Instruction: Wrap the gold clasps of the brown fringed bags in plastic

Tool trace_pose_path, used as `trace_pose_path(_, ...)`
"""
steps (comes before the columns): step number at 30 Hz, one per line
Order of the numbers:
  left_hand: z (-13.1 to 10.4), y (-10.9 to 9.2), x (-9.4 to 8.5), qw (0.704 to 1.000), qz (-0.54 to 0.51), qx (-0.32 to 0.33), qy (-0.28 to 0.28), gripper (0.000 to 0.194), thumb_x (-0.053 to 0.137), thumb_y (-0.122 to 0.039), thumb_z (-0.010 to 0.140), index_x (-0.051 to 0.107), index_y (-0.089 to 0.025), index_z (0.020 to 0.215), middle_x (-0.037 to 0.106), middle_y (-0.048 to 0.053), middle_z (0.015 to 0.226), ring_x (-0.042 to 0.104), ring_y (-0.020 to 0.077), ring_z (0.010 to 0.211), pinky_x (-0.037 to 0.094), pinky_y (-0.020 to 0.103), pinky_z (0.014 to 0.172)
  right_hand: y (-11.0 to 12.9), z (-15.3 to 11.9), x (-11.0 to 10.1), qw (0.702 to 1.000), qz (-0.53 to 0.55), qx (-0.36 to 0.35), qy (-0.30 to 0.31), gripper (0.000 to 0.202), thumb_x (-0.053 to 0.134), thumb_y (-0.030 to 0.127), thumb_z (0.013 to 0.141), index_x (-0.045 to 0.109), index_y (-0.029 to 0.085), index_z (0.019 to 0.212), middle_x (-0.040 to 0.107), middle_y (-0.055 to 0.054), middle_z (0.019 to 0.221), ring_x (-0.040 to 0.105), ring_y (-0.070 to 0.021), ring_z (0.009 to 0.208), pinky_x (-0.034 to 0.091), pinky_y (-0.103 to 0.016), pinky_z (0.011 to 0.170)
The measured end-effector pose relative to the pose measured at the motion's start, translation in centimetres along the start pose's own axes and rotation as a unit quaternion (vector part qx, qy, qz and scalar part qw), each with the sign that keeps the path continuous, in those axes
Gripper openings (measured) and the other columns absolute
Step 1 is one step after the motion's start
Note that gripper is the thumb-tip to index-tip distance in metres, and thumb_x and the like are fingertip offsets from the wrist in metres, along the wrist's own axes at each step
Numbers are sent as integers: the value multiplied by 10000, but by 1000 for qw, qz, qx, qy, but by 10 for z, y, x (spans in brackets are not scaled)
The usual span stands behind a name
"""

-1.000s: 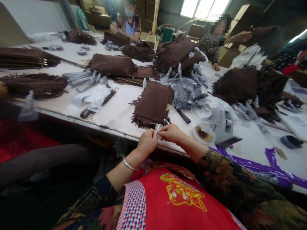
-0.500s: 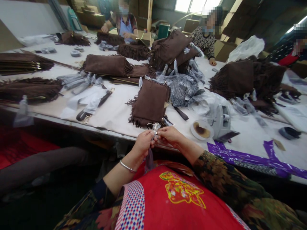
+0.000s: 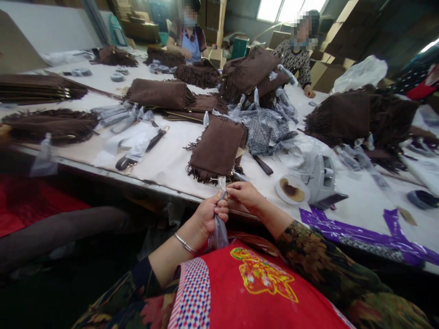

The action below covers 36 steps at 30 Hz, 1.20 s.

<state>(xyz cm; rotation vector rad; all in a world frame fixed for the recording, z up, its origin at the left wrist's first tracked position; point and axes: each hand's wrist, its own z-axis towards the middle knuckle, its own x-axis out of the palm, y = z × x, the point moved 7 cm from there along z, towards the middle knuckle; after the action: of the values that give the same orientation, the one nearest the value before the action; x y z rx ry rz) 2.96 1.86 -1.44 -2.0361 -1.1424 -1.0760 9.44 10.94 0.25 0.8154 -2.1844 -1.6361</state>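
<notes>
Plastic wrap hangs from the closed left hand.

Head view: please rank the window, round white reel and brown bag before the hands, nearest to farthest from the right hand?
1. Brown bag: just beyond the right hand.
2. Round white reel: off to its right.
3. Window: far background.

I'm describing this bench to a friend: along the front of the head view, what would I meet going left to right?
Hanging plastic, strap with gold clip, left hand, right hand, white disc, white machine, dark roll.
</notes>
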Motion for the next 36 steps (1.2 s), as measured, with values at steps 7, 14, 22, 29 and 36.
trace_pose_path(7,-1,1,-3,998,-38,-33,36,276,448,-328,1018,530,-133,840,339,-96,527,333,5,338,299,93,371,-1,5,4,996,-10,76,51,284,742,412,695,633,152,659,578,32,541,361,-46,416,230,-205,400)
trace_pose_path(14,-7,-1,13,993,-77,-27,84,375,417,-417,1023,537,-132,813,343,-94,520,354,10,338,299,108,368,-14,8,13,992,48,104,58,471,749,605,713,539,185,670,426,92,446,284,-50,373,191,-200,364)
trace_pose_path(22,7,-1,26,991,72,107,32,314,575,-459,935,521,-161,850,463,-66,591,425,47,400,397,167,425,-20,-1,18,966,175,185,35,471,618,609,842,461,215,638,444,59,466,368,-76,376,362,-213,376)
trace_pose_path(29,-5,-23,21,785,528,315,-74,251,643,-402,849,599,-165,778,618,15,688,587,144,610,462,247,565,3,-17,-9,997,66,29,-40,412,817,518,629,645,155,720,559,33,559,461,-83,472,358,-211,436)
trace_pose_path(36,-5,-39,-3,891,366,236,-129,272,664,-423,812,616,-161,864,629,20,799,536,74,522,454,197,468,-17,-19,1,958,260,122,22,208,735,343,766,644,157,744,632,-9,599,549,-124,499,488,-272,524)
